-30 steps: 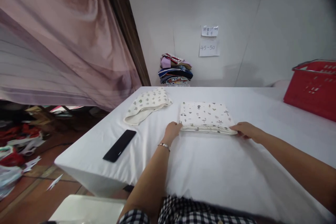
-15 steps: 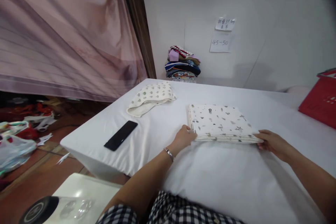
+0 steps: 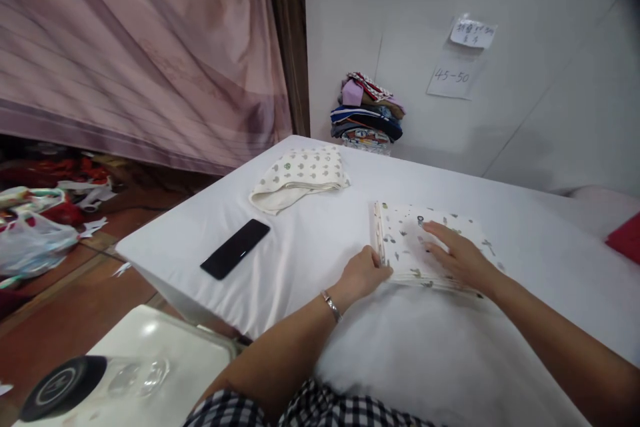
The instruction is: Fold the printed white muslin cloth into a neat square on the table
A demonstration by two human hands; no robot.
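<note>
A folded white cloth (image 3: 407,247) with a small leaf and animal print lies flat on the white-covered table (image 3: 310,240). At its near left corner, the fingers of my left hand (image 3: 364,269) are closed on the folded edge. My right hand (image 3: 463,259) rests on top of the cloth, fingers stretched out and apart, and hides part of its right half. Farther back on the left lies a second folded cloth (image 3: 310,170), cream with a grey-green print, one layer of it loose at the front.
A black phone (image 3: 236,248) lies on the table's left. Behind stands a pile of folded clothes (image 3: 369,110). At lower left, a clear bottle with a black base (image 3: 65,387) lies on a white stool (image 3: 170,340). Something red (image 3: 625,240) is at the right edge.
My right hand has moved from the cloth's near right corner onto its top, fingers now spread. My left hand stays at the left corner. The view has turned slightly left.
</note>
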